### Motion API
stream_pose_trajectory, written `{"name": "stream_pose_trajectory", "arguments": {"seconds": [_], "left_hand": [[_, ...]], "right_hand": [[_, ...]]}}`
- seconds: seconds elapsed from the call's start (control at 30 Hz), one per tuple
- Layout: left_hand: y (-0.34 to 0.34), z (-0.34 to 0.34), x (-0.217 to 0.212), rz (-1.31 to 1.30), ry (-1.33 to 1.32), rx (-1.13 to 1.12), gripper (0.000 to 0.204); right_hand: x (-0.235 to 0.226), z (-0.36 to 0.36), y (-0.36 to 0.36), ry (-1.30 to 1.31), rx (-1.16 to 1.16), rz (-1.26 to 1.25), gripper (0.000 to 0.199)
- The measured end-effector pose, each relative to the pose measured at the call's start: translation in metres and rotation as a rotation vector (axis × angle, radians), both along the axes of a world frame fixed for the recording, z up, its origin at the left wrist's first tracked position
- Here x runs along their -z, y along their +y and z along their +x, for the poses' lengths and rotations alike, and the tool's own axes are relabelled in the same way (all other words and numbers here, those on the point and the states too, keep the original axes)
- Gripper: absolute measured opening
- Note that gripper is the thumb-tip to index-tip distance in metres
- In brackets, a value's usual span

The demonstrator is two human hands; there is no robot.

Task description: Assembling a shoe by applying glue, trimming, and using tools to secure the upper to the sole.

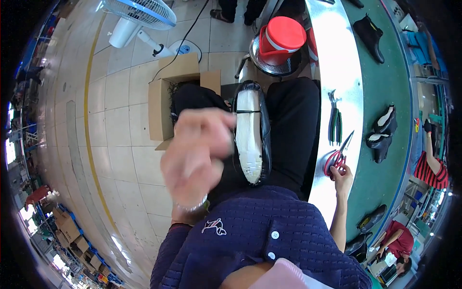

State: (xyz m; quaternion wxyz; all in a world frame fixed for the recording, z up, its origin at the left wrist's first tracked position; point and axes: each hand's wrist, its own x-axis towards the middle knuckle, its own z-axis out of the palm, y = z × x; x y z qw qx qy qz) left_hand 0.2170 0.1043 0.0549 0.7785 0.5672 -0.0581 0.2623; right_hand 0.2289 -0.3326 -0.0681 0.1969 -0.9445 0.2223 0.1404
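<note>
The floor (120,120) of pale square tiles is filling the left half of the frame, with a yellow line (91,135) running down it. A shiny metal bench edge (337,72) is running down the right of centre, and a green belt (390,82) is lying beside it toward the right edge. Dark shoes (382,132) are sitting on the belt, some near the top, some in the middle and some lower down.

A white fan (139,14) is standing in the upper left. A red bucket (281,38) is resting on a round metal stool (274,60) at the top centre. Green pliers (335,123) are lying on the metal edge. Other people in red are sitting at the far right.

An open cardboard box (161,101) is sitting on the floor, left of centre. Something dark and tangled is showing inside it, but it is too hidden to name.

A black shoe (251,132) with its pale sole facing up is lying on the person's lap in the middle of the frame. The left hand (195,154) is blurry and is covering part of the lap, just left of the shoe; the fingers are curled loosely, and I cannot tell if it is holding anything. The right hand (341,176) is gripping the handles of red scissors (337,156) at the bench edge, right of centre.
</note>
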Motion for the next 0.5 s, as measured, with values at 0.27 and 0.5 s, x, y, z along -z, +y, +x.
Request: {"name": "stream_pose_trajectory", "arguments": {"seconds": [0.27,0.5], "left_hand": [[-0.026,0.027,0.08,0.711,0.388,-0.335,0.03],[-0.049,0.022,0.098,0.61,0.422,-0.516,0.014]], "right_hand": [[-0.081,0.012,0.068,0.052,0.037,1.159,0.068],[-0.113,0.023,0.153,0.791,-0.283,1.339,0.092]]}}
